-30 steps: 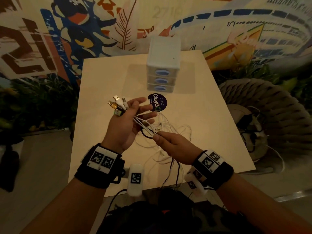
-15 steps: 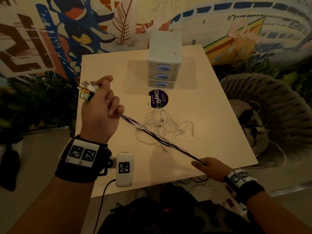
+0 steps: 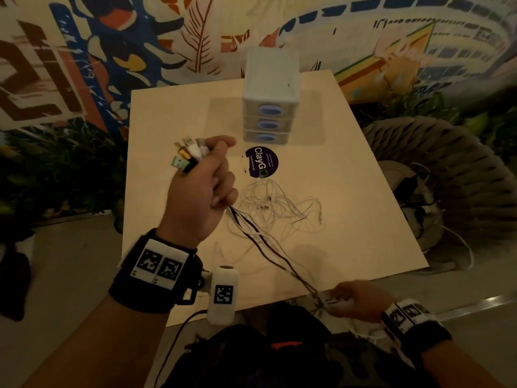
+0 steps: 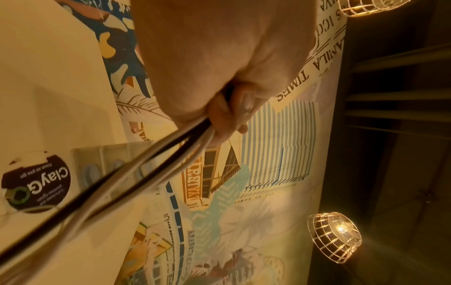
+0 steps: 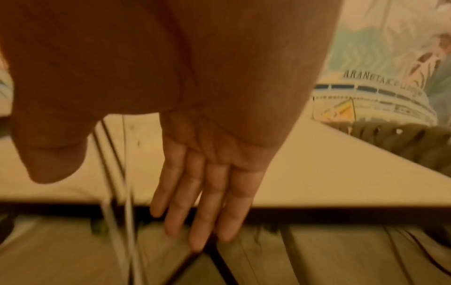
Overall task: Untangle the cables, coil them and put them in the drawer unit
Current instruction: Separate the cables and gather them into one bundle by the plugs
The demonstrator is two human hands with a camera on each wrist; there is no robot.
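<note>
My left hand is raised over the table's left half and grips a bundle of black and white cables, with several USB plugs sticking out above the fist. The left wrist view shows that hand with curled fingers clamping the cables. The bundle runs loosely down to my right hand at the table's front edge. There my right hand has straight fingers, and the cables pass between thumb and fingers. A thin white tangle lies mid-table. The white three-drawer unit stands at the back, all drawers closed.
A round purple sticker lies on the pale table in front of the drawers. A woven chair with more cables stands to the right. A dark bag sits below the front edge. A painted wall is behind.
My right hand slid down the bundle from beside the left hand to the front edge. The taut cables have now gone slack and spread apart. The left hand came back right.
</note>
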